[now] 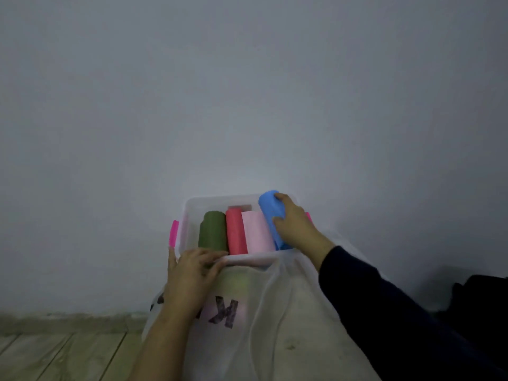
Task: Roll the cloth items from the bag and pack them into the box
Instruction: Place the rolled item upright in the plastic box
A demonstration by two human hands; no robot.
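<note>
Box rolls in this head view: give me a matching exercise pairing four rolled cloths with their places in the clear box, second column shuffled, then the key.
Column one:
1. green roll
2. red roll
3. pink roll
4. blue roll

Column two:
A. under the right hand, at the right end of the box
B. between the red and blue rolls
C. leftmost of the four, just beyond the left hand resting on the near rim
D. second from the left

Pairs: 1-C, 2-D, 3-B, 4-A
</note>
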